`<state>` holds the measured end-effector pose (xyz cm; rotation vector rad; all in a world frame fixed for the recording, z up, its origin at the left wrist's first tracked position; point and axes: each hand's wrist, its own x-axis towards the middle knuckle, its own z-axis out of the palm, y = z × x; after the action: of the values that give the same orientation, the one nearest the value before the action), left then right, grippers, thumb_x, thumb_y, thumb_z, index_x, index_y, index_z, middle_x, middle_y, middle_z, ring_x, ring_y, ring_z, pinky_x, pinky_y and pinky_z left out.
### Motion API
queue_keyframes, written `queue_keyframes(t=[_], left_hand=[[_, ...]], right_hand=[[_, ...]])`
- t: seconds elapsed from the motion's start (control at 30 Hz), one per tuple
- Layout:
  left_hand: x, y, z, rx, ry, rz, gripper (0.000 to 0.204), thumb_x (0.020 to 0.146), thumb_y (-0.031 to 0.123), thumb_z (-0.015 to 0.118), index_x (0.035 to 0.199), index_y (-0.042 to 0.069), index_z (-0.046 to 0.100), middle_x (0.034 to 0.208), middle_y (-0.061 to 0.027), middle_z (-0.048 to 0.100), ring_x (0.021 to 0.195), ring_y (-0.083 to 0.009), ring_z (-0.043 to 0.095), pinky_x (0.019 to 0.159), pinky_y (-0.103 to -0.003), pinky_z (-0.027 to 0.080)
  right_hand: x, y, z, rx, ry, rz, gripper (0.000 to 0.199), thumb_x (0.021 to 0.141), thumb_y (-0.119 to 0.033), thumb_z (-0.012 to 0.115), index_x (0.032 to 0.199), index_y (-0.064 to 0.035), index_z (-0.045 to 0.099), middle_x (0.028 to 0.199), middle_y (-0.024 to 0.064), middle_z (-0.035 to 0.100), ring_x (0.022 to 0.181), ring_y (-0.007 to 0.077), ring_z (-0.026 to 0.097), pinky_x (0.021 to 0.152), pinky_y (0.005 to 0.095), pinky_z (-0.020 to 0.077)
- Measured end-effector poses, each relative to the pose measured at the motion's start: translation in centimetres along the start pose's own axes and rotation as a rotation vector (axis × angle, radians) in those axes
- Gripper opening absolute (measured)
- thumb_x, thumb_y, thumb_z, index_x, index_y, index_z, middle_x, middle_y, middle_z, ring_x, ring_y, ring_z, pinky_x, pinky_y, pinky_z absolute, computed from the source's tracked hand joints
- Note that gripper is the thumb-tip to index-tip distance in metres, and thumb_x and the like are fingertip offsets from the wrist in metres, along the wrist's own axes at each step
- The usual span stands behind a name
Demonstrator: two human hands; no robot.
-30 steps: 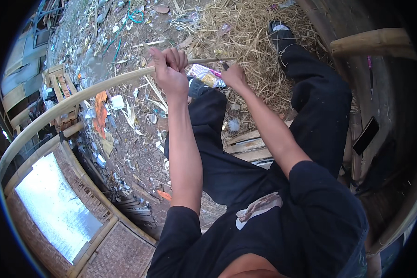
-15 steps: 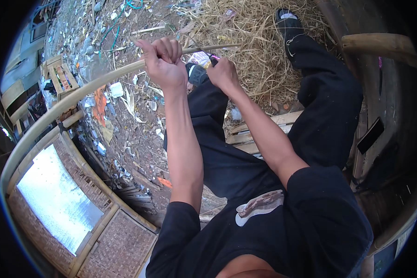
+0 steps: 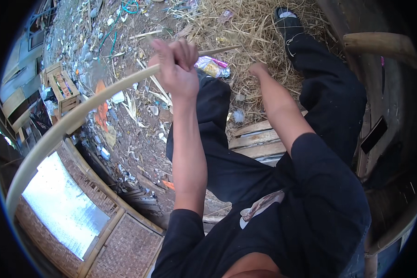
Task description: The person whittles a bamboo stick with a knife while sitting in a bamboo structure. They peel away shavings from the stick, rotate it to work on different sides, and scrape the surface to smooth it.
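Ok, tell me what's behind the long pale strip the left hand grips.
Behind the long pale strip lie littered ground and an orange scrap that shows on both sides of it. The scrap's middle is covered; whatever the left hand hides cannot be seen.

A dark short-sleeved shirt (image 3: 306, 231) is worn, its front marked by a pale and brown print (image 3: 262, 208). The forearms (image 3: 189, 143) are left bare. The legs are covered by loose black trousers (image 3: 333, 90), the right foot by a dark shoe (image 3: 288, 28), whitish toward the toe.
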<state>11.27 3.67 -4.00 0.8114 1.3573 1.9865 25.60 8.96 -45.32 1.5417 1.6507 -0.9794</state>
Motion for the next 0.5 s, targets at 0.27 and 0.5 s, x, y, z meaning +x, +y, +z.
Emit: queue_keyframes(t=[0.27,0.5], left_hand=[[-0.9,1.3,-4.0,0.145,0.066,-0.044,0.062,0.098,0.046,0.029,0.049,0.010,0.023,0.046,0.0011,0.019,0.041,-0.0099,0.015,0.042,-0.027,0.013],[-0.9,1.1,-3.7,0.141,0.024,-0.039,0.061,0.098,0.047,0.028,0.049,0.010,0.022,0.047,0.0010,0.018,0.041,-0.0108,0.015,0.043,-0.028,0.013]], right_hand=[[-13.9,-4.6,0.3,0.496,-0.049,-0.099,0.037,0.076,-0.023,0.057,0.101,0.0036,0.062,0.103,0.0260,0.062,0.096,0.0333,0.062,0.080,0.0366,0.0491],[-24.2,-9.8,-5.4,0.714,-0.026,-0.368,0.035,0.071,-0.027,0.062,0.073,0.0080,0.061,0.076,0.0284,0.062,0.079,0.0398,0.063,0.071,0.0431,0.0489]])
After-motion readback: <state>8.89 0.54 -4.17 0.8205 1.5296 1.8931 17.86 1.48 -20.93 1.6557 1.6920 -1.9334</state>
